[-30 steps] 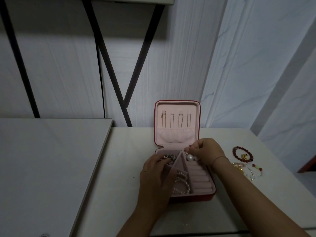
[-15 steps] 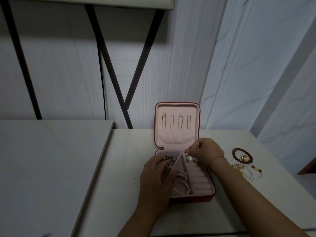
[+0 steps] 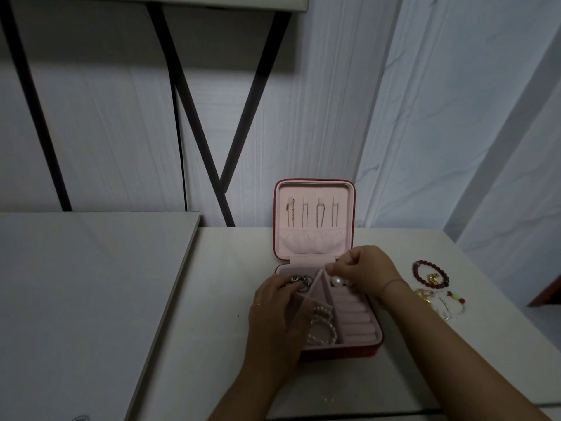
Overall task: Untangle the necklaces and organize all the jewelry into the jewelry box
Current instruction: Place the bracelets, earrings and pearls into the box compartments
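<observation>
Two hands work at the open box (image 3: pixel 377 347), mid-surface near the back edge. My right hand (image 3: pixel 368 268) pinches the pearl (image 3: pixel 336 281) over the ring rolls (image 3: pixel 353 316); my left hand (image 3: pixel 274 314) rests straight-fingered on the left compartment, gripping nothing. Risk: a loose pinch drops the pearl. Positions match the earlier frame.

Brightness: the whole view is reading dim and underexposed, with colours leaning grey-blue.
Source: soft light is coming from above, and the right wall (image 3: pixel 455 117) is catching the most of it.
Shadows: the shelf (image 3: pixel 151 0) at far left is throwing a broad dark band across the far wall (image 3: pixel 106 71) beneath it.
Highlights: the pearl (image 3: pixel 336 281) over the jewelry box (image 3: pixel 377 329) is glinting white, and the table (image 3: pixel 212 344) is glowing palely.
Distortion: the wide lens is bowing the table's edges and the wall lines toward the borders.
Sharpness: the chains (image 3: pixel 318 212) in the lid are looking soft and grainy.
</observation>
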`<state>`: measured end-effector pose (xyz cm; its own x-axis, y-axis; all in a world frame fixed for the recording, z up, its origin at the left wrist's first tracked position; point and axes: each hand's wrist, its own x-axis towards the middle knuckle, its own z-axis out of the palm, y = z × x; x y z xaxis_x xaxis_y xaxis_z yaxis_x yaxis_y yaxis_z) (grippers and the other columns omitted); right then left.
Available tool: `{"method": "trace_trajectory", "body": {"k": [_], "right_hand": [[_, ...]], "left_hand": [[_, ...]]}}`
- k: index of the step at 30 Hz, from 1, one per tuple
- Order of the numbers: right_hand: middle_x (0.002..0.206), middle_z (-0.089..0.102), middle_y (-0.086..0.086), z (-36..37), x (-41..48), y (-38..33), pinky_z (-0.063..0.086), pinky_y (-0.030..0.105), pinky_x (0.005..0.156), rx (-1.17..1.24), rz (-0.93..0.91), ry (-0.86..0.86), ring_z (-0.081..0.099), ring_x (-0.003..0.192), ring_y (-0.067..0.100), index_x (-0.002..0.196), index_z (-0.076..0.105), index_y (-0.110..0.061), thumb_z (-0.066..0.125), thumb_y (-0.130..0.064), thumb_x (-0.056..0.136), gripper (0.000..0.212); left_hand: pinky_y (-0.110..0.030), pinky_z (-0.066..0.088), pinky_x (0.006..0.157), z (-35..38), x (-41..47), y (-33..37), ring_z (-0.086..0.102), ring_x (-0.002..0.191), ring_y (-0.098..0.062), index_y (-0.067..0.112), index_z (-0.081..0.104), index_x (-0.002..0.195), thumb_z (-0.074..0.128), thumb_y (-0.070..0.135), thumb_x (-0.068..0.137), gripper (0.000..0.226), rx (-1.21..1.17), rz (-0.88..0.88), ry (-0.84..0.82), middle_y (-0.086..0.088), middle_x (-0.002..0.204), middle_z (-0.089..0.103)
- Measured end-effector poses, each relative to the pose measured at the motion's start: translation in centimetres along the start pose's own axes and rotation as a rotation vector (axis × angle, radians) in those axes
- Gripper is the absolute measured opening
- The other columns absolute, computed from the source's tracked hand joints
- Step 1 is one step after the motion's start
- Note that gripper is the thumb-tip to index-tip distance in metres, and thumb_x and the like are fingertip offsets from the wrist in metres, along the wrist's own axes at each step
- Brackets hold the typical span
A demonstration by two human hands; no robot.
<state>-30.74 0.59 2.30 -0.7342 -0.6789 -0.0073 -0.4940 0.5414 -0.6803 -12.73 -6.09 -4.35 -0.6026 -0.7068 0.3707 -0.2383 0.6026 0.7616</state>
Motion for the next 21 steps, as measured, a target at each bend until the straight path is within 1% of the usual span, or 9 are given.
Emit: {"method": "trace_trajectory", "body": {"k": [3, 6, 8, 10, 12, 14, 16, 18, 21], "right_hand": [[0.057, 0.064, 0.005, -0.2, 0.3, -0.8, 0.051, 0.045, 0.087, -0.100, 0.058, -0.017, 0.063, 0.063, 0.023, 0.052, 0.063, -0.017, 0.075, -0.037, 0.079, 0.035], [0.057, 0.062, 0.003, -0.5, 0.7, -1.2, 0.053, 0.041, 0.086, -0.105, 0.120, -0.068, 0.061, 0.067, 0.023, 0.055, 0.065, -0.015, 0.077, -0.032, 0.078, 0.031], [0.064, 0.065, 0.008, -0.7, 1.0, -1.5, 0.054, 0.038, 0.083, -0.094, 0.144, -0.104, 0.060, 0.068, 0.022, 0.065, 0.069, -0.008, 0.078, -0.031, 0.077, 0.028], [0.073, 0.069, 0.013, -0.9, 1.3, -1.6, 0.053, 0.035, 0.082, -0.123, 0.150, -0.126, 0.061, 0.072, 0.022, 0.076, 0.071, -0.001, 0.078, -0.034, 0.076, 0.033], [0.078, 0.070, 0.014, -0.9, 1.7, -1.9, 0.053, 0.034, 0.082, -0.168, 0.156, -0.138, 0.063, 0.075, 0.023, 0.082, 0.072, 0.000, 0.076, -0.037, 0.076, 0.038], [0.076, 0.071, 0.011, -0.6, 2.0, -2.1, 0.053, 0.035, 0.085, -0.232, 0.164, -0.158, 0.066, 0.076, 0.023, 0.082, 0.071, -0.003, 0.075, -0.040, 0.077, 0.038], [0.072, 0.070, 0.008, -0.4, 2.1, -2.3, 0.052, 0.035, 0.086, -0.289, 0.166, -0.197, 0.065, 0.071, 0.020, 0.083, 0.070, -0.004, 0.072, -0.040, 0.080, 0.036], [0.075, 0.070, 0.009, -0.5, 2.3, -2.5, 0.052, 0.034, 0.086, -0.318, 0.160, -0.205, 0.065, 0.072, 0.020, 0.086, 0.068, -0.004, 0.071, -0.039, 0.082, 0.036], [0.074, 0.070, 0.008, -0.5, 2.4, -2.5, 0.051, 0.035, 0.088, -0.341, 0.150, -0.193, 0.066, 0.076, 0.021, 0.082, 0.068, -0.006, 0.071, -0.041, 0.082, 0.035]], "left_hand": [[-0.031, 0.031, 0.110, -0.2, 0.0, 0.3, 0.036, 0.125, -0.005, 0.025, 0.057, 0.123, 0.029, 0.069, 0.081, 0.067, 0.002, -0.001, -0.007, 0.015, 0.133, 0.046], [-0.029, 0.031, 0.108, -0.4, 0.0, 0.5, 0.036, 0.122, -0.003, 0.024, 0.058, 0.122, 0.031, 0.065, 0.082, 0.063, -0.014, 0.018, 0.012, 0.021, 0.126, 0.040], [-0.028, 0.031, 0.108, -0.5, 0.0, 0.6, 0.035, 0.122, -0.002, 0.024, 0.059, 0.121, 0.031, 0.065, 0.082, 0.063, -0.020, 0.020, 0.016, 0.021, 0.126, 0.040], [-0.029, 0.031, 0.108, -0.5, 0.0, 0.6, 0.035, 0.124, -0.002, 0.025, 0.058, 0.122, 0.031, 0.066, 0.081, 0.064, -0.016, 0.015, 0.005, 0.022, 0.126, 0.040], [-0.028, 0.031, 0.108, -0.4, 0.0, 0.6, 0.035, 0.124, -0.002, 0.024, 0.058, 0.122, 0.031, 0.066, 0.081, 0.064, -0.017, 0.015, 0.005, 0.022, 0.126, 0.040], [-0.026, 0.030, 0.107, -0.5, -0.1, 0.6, 0.035, 0.122, 0.000, 0.025, 0.059, 0.121, 0.032, 0.066, 0.081, 0.064, -0.019, 0.017, 0.014, 0.023, 0.126, 0.039], [-0.020, 0.027, 0.105, -0.5, 0.0, 0.7, 0.033, 0.121, 0.002, 0.024, 0.059, 0.121, 0.031, 0.066, 0.081, 0.064, -0.014, 0.025, 0.021, 0.023, 0.126, 0.039], [-0.017, 0.024, 0.103, -0.6, 0.0, 0.8, 0.032, 0.120, 0.003, 0.024, 0.059, 0.122, 0.030, 0.068, 0.080, 0.067, -0.015, 0.025, 0.017, 0.023, 0.126, 0.038], [-0.022, 0.027, 0.106, -0.4, 0.0, 0.6, 0.033, 0.121, 0.002, 0.026, 0.058, 0.122, 0.030, 0.068, 0.081, 0.066, -0.003, 0.020, 0.005, 0.024, 0.126, 0.038]]}}
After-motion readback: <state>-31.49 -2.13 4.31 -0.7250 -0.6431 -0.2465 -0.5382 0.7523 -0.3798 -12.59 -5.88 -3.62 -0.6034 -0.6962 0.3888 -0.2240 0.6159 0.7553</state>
